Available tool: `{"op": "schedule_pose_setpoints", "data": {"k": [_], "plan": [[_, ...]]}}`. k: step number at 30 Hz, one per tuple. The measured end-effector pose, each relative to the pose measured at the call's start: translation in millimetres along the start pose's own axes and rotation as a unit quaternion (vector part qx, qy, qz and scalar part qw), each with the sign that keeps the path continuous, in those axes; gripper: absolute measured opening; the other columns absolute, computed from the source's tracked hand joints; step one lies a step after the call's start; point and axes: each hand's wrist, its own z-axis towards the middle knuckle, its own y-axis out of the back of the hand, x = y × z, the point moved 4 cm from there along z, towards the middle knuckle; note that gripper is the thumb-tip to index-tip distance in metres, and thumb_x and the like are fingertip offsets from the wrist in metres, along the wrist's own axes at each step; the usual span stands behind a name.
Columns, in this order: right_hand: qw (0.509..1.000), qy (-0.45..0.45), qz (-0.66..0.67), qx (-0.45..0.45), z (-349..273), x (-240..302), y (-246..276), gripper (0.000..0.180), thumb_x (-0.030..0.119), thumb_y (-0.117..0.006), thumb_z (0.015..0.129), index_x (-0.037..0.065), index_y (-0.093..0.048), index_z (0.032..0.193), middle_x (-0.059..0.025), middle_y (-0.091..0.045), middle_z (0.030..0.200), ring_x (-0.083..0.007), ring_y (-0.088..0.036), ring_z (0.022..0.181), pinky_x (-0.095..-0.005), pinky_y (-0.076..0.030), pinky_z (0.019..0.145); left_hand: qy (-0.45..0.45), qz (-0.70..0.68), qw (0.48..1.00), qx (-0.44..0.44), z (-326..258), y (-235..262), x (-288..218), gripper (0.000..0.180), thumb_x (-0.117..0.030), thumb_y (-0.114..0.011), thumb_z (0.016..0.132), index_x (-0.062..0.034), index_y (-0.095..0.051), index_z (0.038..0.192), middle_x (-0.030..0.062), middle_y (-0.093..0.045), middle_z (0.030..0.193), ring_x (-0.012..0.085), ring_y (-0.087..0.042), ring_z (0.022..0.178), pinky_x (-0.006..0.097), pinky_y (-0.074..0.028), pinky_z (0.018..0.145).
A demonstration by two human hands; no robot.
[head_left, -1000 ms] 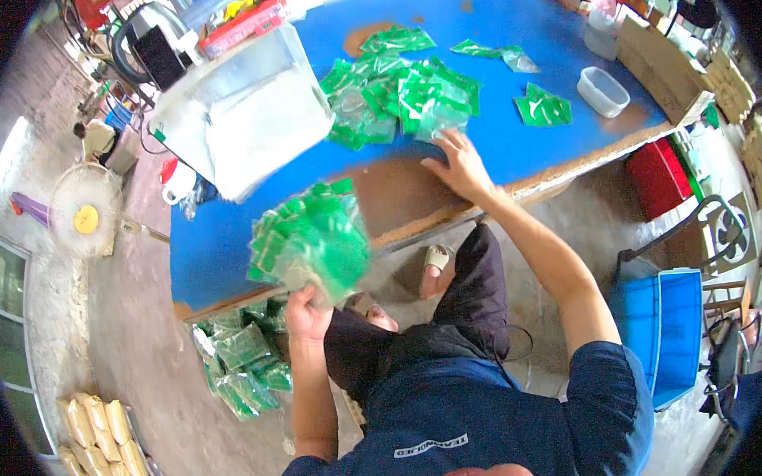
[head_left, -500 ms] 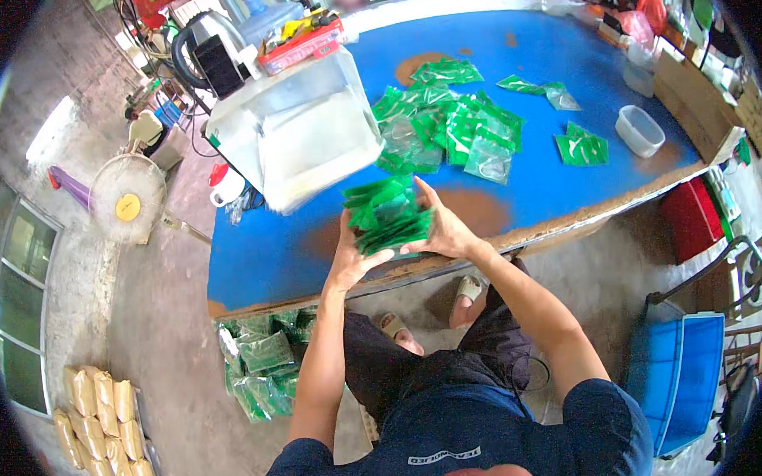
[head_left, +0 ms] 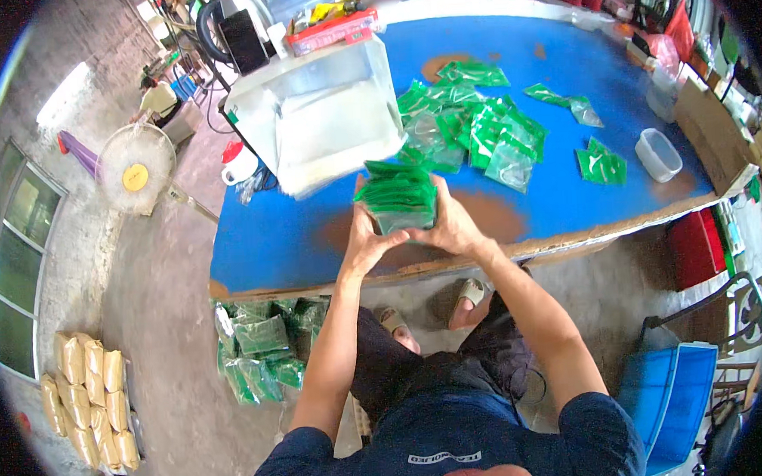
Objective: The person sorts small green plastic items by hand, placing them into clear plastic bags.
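Raised slightly, green packet stack (head_left: pixel 399 196) between both hands.

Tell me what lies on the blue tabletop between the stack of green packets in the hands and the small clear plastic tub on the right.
In the head view, loose green packets lie between the stack and the tub.

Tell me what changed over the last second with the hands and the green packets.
The right hand left the loose packet pile and joined the left hand on the stack of green packets, which moved from beyond the table edge, low on the left, up over the blue table. Both hands now grip it. The loose pile, clear bin and small container stayed put.
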Motion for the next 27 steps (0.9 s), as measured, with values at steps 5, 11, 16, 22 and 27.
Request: {"op": "schedule_pose_setpoints", "data": {"k": [5,11,16,22,27], "plan": [[0.996,0.083,-0.023,-0.025,1,-4,-1,0.109,0.029,-0.089,0.065,0.003,-0.02,0.146,-0.0296,-0.051,0.13,-0.0421,-0.053,0.122,-0.0456,-0.045,0.101,0.074,0.046,0.996,0.03,0,5,25,0.134,-0.016,-0.094,0.062,-0.0092,0.001,0.157,0.0113,-0.036,0.152,0.0233,-0.034,0.139,0.041,-0.03,0.116],[0.99,0.118,0.006,-0.08,2,-5,-4,0.098,0.029,-0.087,0.068,0.004,-0.027,0.142,-0.0239,-0.058,0.123,-0.0359,-0.058,0.117,-0.042,-0.047,0.098,0.075,-0.039,0.996,-0.01,2,1,8,0.134,-0.014,-0.093,0.062,-0.0114,0.001,0.157,0.0125,-0.022,0.158,0.0251,-0.029,0.142,0.041,-0.027,0.117],[0.992,0.024,0.103,-0.072,0,-20,-13,0.091,0.025,-0.088,0.067,0.002,-0.035,0.137,-0.0183,-0.052,0.133,-0.029,-0.053,0.123,-0.0389,-0.045,0.102,0.039,0.066,0.984,-0.159,-17,19,31,0.131,-0.005,-0.087,0.068,-0.0116,0.01,0.155,0.0173,-0.02,0.157,0.0252,-0.024,0.144,0.044,-0.029,0.115],[0.925,0.006,0.363,-0.114,-13,7,-29,0.082,0.03,-0.081,0.08,0.004,-0.033,0.141,-0.012,-0.051,0.136,-0.0247,-0.049,0.124,-0.0396,-0.042,0.104,0.103,-0.285,0.942,-0.142,-34,-41,28,0.07,0.006,-0.072,0.073,-0.0064,-0.046,0.137,0.0061,-0.055,0.13,0.0194,-0.05,0.125,0.036,-0.042,0.104],[0.939,-0.009,0.335,-0.076,-15,-21,4,0.097,0.034,-0.085,0.075,0.003,-0.029,0.148,-0.0133,-0.048,0.14,-0.0241,-0.044,0.131,-0.0408,-0.033,0.112,0.092,-0.109,0.982,-0.125,-32,-1,24,0.052,0.003,-0.07,0.071,-0.0037,-0.058,0.122,0.0053,-0.065,0.114,0.0213,-0.06,0.111,0.036,-0.048,0.097]]}}
